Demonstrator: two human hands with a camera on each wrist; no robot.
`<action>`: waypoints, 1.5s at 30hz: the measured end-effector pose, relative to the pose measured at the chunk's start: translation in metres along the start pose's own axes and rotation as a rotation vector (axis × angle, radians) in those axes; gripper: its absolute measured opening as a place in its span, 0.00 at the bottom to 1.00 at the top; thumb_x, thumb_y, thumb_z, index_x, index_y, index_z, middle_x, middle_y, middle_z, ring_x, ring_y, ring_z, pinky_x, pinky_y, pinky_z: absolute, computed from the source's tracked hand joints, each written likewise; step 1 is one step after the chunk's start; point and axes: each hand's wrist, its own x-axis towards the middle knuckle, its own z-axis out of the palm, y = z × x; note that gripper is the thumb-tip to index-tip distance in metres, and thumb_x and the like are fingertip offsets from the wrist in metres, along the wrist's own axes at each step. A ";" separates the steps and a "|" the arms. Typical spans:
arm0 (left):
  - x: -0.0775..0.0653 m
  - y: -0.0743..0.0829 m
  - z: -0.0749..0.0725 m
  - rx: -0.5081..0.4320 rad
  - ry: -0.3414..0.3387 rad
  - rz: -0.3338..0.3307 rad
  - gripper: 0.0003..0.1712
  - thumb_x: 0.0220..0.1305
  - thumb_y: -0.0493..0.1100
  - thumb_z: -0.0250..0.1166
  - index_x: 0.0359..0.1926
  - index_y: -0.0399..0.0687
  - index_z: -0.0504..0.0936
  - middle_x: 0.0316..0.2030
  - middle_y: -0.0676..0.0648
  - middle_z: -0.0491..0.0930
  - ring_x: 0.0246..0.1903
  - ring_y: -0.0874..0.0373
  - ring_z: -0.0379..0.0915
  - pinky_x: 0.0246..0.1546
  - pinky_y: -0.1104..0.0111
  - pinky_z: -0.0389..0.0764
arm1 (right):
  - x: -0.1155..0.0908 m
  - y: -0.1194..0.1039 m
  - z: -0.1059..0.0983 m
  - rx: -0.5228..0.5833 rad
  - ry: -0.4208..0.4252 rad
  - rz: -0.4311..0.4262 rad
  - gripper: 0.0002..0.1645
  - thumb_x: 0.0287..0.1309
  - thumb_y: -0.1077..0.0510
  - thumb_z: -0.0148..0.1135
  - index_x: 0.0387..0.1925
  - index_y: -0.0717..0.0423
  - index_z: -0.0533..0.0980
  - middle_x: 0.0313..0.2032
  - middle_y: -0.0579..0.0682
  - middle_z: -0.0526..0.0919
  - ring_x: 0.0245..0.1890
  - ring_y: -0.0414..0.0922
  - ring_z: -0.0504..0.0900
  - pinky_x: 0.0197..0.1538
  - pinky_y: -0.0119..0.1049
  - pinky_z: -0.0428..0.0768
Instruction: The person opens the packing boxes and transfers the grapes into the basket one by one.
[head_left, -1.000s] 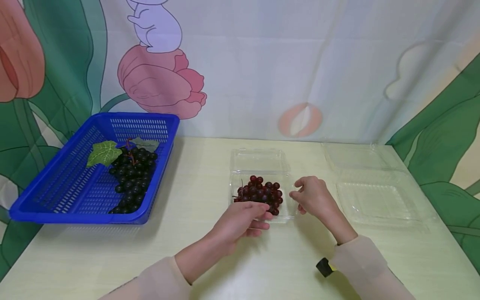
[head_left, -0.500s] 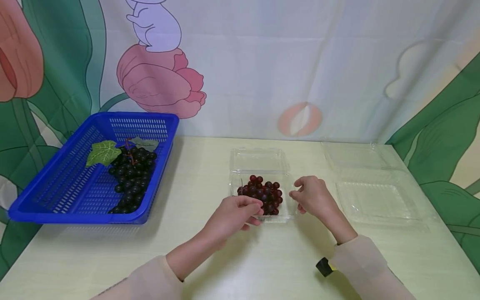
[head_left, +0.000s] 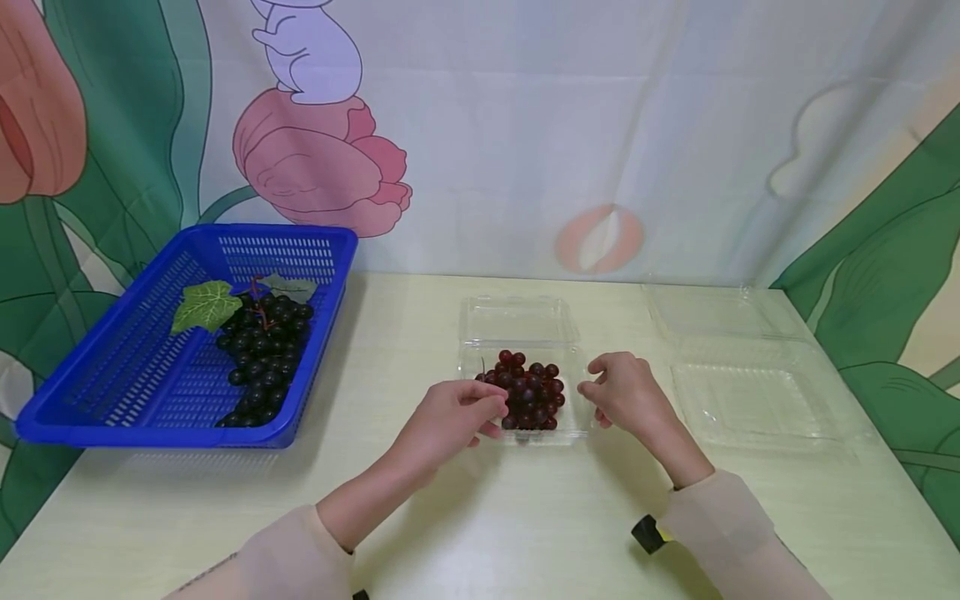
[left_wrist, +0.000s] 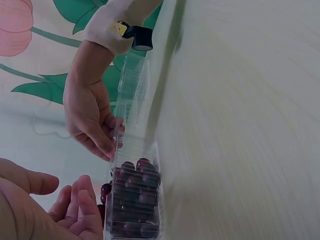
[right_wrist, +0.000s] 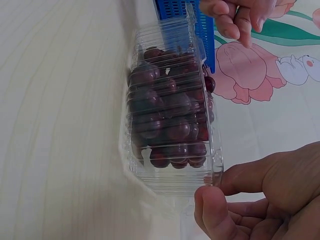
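Observation:
A bunch of dark red grapes lies in a clear plastic clamshell box, whose lid is folded back behind it. My right hand pinches the box's right rim between thumb and fingers, as the right wrist view shows at the near corner. At the box's front left, my left hand hovers by the grapes and covers some of them in the head view. The left wrist view has its thumb apart from loosely bent fingers, with nothing between them.
On the left stands a blue plastic basket with a bunch of black grapes and a green leaf. A second clear clamshell box lies unfolded at the right. Behind the table hangs a printed curtain.
My left hand has drawn back leftward from the grapes, uncovering more of their front side. The right hand has stayed at the box's rim, and the box has not moved.

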 end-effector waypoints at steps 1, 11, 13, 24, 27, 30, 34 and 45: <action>0.000 0.000 -0.001 0.002 0.004 0.002 0.14 0.74 0.41 0.60 0.54 0.39 0.85 0.43 0.43 0.87 0.37 0.54 0.84 0.40 0.61 0.83 | 0.000 0.000 0.000 -0.001 0.000 0.000 0.22 0.67 0.65 0.64 0.58 0.76 0.75 0.32 0.58 0.89 0.14 0.41 0.81 0.40 0.43 0.86; 0.005 -0.001 -0.009 0.033 0.050 0.020 0.14 0.75 0.40 0.60 0.54 0.40 0.85 0.42 0.46 0.87 0.40 0.48 0.84 0.41 0.59 0.84 | 0.000 0.000 0.001 -0.005 -0.001 0.002 0.23 0.68 0.65 0.64 0.59 0.75 0.75 0.33 0.58 0.89 0.14 0.41 0.81 0.42 0.45 0.86; 0.006 -0.001 -0.011 0.037 0.056 0.019 0.14 0.74 0.40 0.60 0.54 0.41 0.85 0.44 0.45 0.87 0.40 0.48 0.84 0.40 0.59 0.84 | 0.000 0.001 0.001 -0.005 0.000 0.001 0.23 0.68 0.65 0.64 0.59 0.75 0.75 0.33 0.58 0.89 0.14 0.41 0.81 0.42 0.45 0.86; 0.015 0.000 -0.020 0.065 0.103 0.022 0.14 0.74 0.42 0.63 0.54 0.41 0.85 0.44 0.43 0.86 0.39 0.50 0.83 0.44 0.57 0.83 | 0.000 0.001 0.000 -0.005 0.000 0.007 0.23 0.67 0.64 0.65 0.59 0.75 0.75 0.33 0.58 0.89 0.14 0.42 0.81 0.40 0.43 0.86; 0.017 0.000 -0.024 0.080 0.119 0.036 0.14 0.74 0.42 0.63 0.54 0.41 0.86 0.45 0.42 0.86 0.39 0.50 0.83 0.44 0.56 0.83 | 0.000 0.000 0.000 -0.005 -0.003 0.010 0.23 0.67 0.64 0.65 0.59 0.75 0.75 0.33 0.58 0.89 0.14 0.42 0.81 0.40 0.43 0.86; 0.019 -0.001 -0.027 0.095 0.134 0.050 0.14 0.74 0.42 0.63 0.54 0.42 0.85 0.46 0.41 0.85 0.40 0.49 0.84 0.45 0.55 0.84 | 0.000 0.000 0.000 -0.004 -0.003 0.008 0.23 0.67 0.64 0.65 0.59 0.75 0.75 0.33 0.58 0.89 0.14 0.42 0.81 0.39 0.43 0.86; 0.023 -0.001 -0.030 0.114 0.148 0.058 0.14 0.75 0.42 0.63 0.55 0.42 0.85 0.47 0.41 0.85 0.42 0.47 0.85 0.43 0.59 0.83 | 0.000 0.000 0.000 0.001 -0.002 0.007 0.23 0.67 0.65 0.65 0.59 0.75 0.75 0.33 0.58 0.89 0.14 0.42 0.81 0.38 0.42 0.86; 0.028 0.000 -0.039 0.209 0.175 0.060 0.14 0.74 0.44 0.64 0.55 0.43 0.86 0.44 0.44 0.86 0.39 0.55 0.84 0.36 0.66 0.77 | 0.000 0.000 0.000 -0.005 -0.001 0.008 0.23 0.68 0.64 0.64 0.59 0.75 0.75 0.34 0.59 0.89 0.14 0.42 0.81 0.40 0.43 0.86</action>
